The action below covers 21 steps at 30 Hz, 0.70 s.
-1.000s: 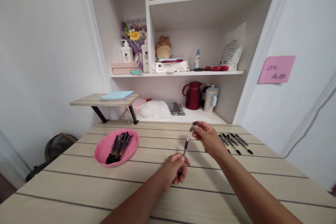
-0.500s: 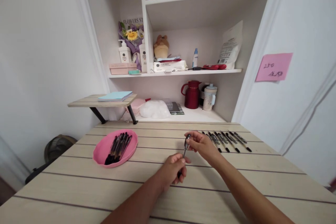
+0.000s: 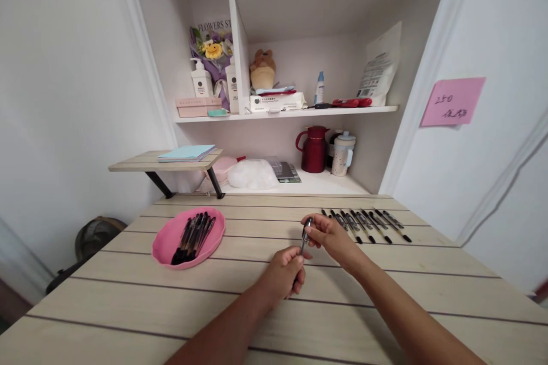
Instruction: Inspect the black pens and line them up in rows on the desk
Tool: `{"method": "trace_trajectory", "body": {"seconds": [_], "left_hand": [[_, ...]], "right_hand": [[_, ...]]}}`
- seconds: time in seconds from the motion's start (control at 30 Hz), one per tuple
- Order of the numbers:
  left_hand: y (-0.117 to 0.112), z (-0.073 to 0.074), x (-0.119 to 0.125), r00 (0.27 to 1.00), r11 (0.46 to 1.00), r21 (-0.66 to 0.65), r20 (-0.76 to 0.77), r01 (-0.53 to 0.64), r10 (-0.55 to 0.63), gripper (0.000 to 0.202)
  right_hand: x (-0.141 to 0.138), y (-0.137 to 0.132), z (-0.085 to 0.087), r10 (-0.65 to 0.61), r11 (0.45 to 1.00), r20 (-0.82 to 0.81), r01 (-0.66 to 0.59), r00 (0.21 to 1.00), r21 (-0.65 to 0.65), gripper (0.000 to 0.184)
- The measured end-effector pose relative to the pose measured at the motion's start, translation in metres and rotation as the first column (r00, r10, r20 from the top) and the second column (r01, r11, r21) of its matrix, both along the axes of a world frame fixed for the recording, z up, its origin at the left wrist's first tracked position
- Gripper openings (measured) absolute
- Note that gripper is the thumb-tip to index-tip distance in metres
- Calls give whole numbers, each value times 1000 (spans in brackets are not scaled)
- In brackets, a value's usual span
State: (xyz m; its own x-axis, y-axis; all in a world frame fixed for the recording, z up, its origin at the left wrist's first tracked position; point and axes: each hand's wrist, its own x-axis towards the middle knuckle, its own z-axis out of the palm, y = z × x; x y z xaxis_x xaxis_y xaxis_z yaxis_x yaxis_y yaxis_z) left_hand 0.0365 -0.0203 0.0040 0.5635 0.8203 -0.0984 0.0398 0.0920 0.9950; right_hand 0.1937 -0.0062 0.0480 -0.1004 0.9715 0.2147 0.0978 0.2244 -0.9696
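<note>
Between my two hands, above the middle of the desk, a slim pen (image 3: 303, 246) slants upward with its dark, cap-like end on top. My left hand (image 3: 282, 274) is closed round the pen's lower part and hides much of it. Fingers of my right hand (image 3: 330, 236) pinch the dark upper end. Whether that end is apart from the barrel cannot be made out. Beyond my right hand, several black pens (image 3: 367, 226) lie side by side in a slanting row. On the left, a pink scalloped plate (image 3: 165, 242) carries a bundle of several black pens (image 3: 194, 238).
A small raised stand (image 3: 137, 162) with blue paper (image 3: 187, 153) occupies the desk's back left. Behind the desk are a white plastic bag (image 3: 253, 174), a red jug (image 3: 314, 149) and a speckled cup (image 3: 342, 155). White shelving (image 3: 286, 117) rises above. A pink note (image 3: 452, 101) hangs at right.
The view has tilted and shifted slightly. Both hands keep the same hold on the pen, with the dark end still uppermost. More of the row of pens shows past my right hand.
</note>
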Motion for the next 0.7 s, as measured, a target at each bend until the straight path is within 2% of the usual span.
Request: {"method": "trace_trajectory", "body": {"seconds": [0.17, 0.3, 0.4, 0.5, 0.57, 0.6, 0.63, 0.67, 0.7], "left_hand": [[0, -3, 0, 1000, 1000, 6, -14, 17, -17, 36], [-2, 2, 2, 998, 999, 7, -46, 32, -31, 40], [2, 16, -2, 996, 999, 43, -85, -28, 32, 37], [13, 39, -21, 971, 966, 193, -134, -171, 199, 31], [21, 57, -46, 903, 887, 373, -221, -271, 369, 26], [25, 65, -62, 842, 832, 474, -288, -288, 456, 24], [29, 73, -81, 756, 769, 573, -360, -283, 547, 22], [31, 80, -101, 636, 719, 648, -449, -252, 628, 21], [34, 85, -121, 563, 696, 669, -481, -260, 672, 20]], "right_hand": [[-3, 0, -2, -2, 1000, 6, 2, 1000, -13, 32], [0, -2, 0, -23, 998, 33, 25, 999, -51, 42], [11, -5, 6, -92, 992, 48, 96, 995, -79, 52], [29, -8, 6, -157, 982, 94, 166, 983, -91, 49], [43, -10, 0, -195, 971, 150, 212, 969, -110, 47], [51, -12, -4, -210, 965, 175, 232, 962, -120, 46], [58, -14, -9, -217, 961, 196, 245, 956, -129, 46], [65, -15, -14, -220, 958, 213, 252, 952, -137, 46], [71, -17, -18, -220, 955, 226, 256, 949, -148, 45]]}}
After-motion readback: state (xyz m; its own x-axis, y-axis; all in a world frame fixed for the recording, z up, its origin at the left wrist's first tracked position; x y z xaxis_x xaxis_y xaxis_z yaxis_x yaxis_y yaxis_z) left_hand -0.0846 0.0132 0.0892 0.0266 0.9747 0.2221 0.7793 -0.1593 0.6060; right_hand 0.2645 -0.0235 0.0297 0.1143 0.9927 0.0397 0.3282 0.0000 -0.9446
